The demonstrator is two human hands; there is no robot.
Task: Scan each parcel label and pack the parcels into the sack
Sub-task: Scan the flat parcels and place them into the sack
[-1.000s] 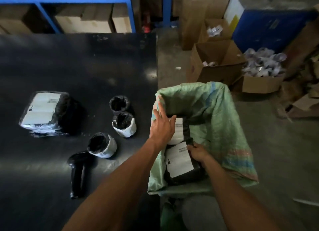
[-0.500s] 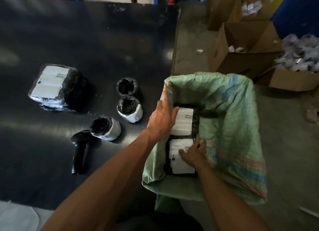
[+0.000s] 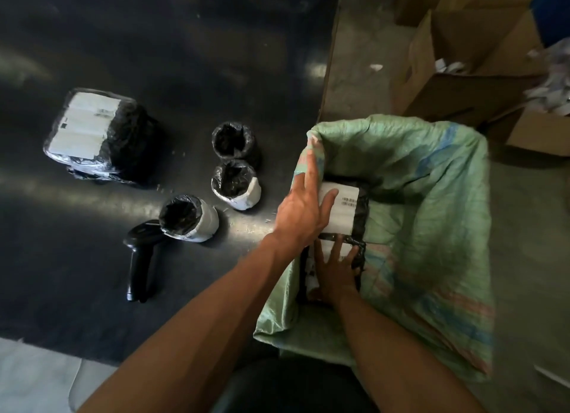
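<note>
A green woven sack stands open beside the black table. Two black parcels with white labels lie inside it, a far one and a near one. My left hand rests with straight fingers on the sack's left rim and the far parcel. My right hand presses flat on the near parcel. On the table lie a large wrapped parcel, three small round parcels and a black handheld scanner.
Open cardboard boxes with crumpled paper stand on the concrete floor behind the sack. A pale surface shows at the bottom left below the table's edge.
My right hand has let go of the near parcel's edge and now lies flat on top of it, lower in the sack. The camera has tilted down and closer.
</note>
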